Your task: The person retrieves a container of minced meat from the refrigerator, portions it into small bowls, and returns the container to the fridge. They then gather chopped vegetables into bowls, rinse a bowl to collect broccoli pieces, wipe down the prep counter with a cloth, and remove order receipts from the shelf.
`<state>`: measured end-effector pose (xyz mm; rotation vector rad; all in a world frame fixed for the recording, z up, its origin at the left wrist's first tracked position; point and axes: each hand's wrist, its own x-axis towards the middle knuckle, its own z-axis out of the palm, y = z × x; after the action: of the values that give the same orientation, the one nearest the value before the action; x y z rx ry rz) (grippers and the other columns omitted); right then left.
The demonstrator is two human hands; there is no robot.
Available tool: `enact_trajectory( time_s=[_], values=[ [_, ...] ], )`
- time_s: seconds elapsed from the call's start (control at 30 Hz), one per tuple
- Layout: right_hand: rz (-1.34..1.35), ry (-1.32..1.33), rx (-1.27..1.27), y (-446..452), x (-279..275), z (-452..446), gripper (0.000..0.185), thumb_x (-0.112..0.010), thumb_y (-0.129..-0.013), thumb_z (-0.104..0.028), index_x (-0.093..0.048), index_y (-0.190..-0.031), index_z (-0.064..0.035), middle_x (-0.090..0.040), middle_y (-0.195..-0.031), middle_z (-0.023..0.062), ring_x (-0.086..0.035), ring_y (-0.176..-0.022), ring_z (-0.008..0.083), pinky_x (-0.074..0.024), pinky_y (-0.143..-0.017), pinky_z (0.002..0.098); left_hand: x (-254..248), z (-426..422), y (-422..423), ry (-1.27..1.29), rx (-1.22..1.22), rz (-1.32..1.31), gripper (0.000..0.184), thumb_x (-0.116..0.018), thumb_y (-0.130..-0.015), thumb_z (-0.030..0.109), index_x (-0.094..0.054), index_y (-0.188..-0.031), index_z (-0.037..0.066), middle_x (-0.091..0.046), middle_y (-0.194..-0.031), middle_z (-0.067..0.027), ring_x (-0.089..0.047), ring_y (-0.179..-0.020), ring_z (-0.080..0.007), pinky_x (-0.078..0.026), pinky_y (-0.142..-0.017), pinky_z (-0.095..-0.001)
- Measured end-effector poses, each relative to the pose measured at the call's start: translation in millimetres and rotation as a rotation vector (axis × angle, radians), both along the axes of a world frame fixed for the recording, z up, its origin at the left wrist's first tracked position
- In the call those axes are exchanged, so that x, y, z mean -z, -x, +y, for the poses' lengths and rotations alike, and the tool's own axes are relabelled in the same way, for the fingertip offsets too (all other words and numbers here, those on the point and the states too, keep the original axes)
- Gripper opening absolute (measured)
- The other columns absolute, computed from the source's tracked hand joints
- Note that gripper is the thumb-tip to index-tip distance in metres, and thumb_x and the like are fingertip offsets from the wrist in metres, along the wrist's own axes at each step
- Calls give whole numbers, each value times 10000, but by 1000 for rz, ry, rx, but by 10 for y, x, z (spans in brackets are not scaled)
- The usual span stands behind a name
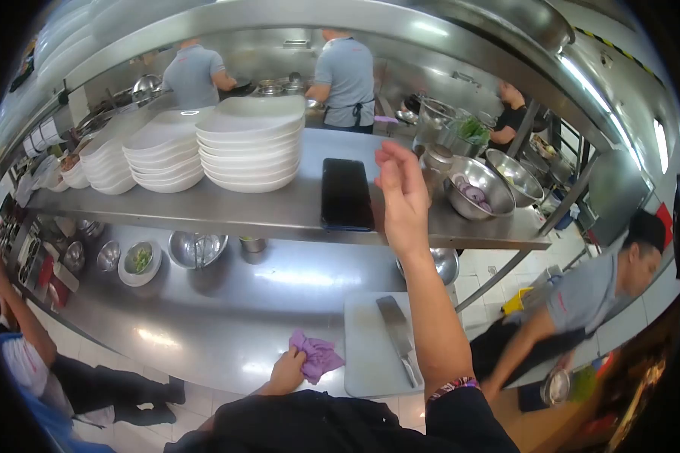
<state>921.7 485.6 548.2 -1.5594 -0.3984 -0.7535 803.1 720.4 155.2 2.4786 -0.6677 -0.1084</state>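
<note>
Low on the steel worktop, my left hand (pixel 287 371) is closed on a purple cloth (pixel 319 355). My right hand (pixel 404 200) is raised at the upper shelf, fingers partly curled and nothing visible in them. Just left of it a black phone (pixel 346 194) lies flat on the shelf. To its right stands a metal bowl (pixel 480 189) with sliced purple onion. Below my right forearm, a knife (pixel 395 326) rests on a white cutting board (pixel 364 340), to the right of the cloth.
Stacks of white dishes (pixel 251 143) stand on the shelf's left part. Bowls, one with chopped greens (pixel 140 260), sit underneath. A person (pixel 582 302) leans at the right; another (pixel 30 362) is at the left. More people stand behind the shelf.
</note>
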Motion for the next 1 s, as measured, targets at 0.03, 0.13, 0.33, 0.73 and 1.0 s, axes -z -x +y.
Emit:
enact_trajectory(
  time_s=[0.03, 0.13, 0.33, 0.73, 1.0],
  values=[
    [5, -9, -11, 2, -2, 12, 485, -550, -998, -363, -473, -1319, -7, -523, -1296, 164, -486, -1200, 210, -388, -1006, 321, 2, -19, 7, -57, -18, 45, 269, -608, -762, 82, -593, -1030, 77, -548, -1071, -162, -612, -912, -379, -518, -754, -495],
    [29, -1, -14, 11, -3, -4, 462, -551, -999, -346, -490, -1306, -6, -538, -1278, 158, -493, -1177, 194, -385, -1004, 313, 25, -68, -56, -76, -44, 64, 250, -608, -752, 75, -579, -1000, 85, -542, -1038, -149, -611, -897, -374, -518, -744, -493],
    [-16, -52, -15, -17, 44, -63, 416, -548, -1000, -301, -512, -1286, -2, -564, -1247, 151, -528, -1130, 187, -413, -974, 307, -102, -25, 129, 121, -142, -5, 237, -604, -747, 59, -591, -982, 88, -548, -1055, -145, -600, -942, -376, -517, -765, -491],
    [444, 416, -187, 1377, 2800, 782, 324, -652, -886, -226, -622, -1127, -12, -624, -1129, 178, -594, -1035, 323, -500, -795, 403, 56, 926, 855, 647, -450, 147, 320, -557, -764, -17, -655, -1059, 57, -586, -1031, -124, -600, -874, -271, -499, -778, -334],
    [304, 1054, 125, 1748, 3997, 1016, 526, -641, -857, -295, -560, -1304, -30, -398, -1449, 279, -387, -1310, 483, -311, -1106, 512, -365, 1864, 1371, 716, -508, 136, 255, -554, -801, -6, -649, -1035, 36, -535, -1141, -128, -586, -932, -265, -484, -802, -346]
  ],
)
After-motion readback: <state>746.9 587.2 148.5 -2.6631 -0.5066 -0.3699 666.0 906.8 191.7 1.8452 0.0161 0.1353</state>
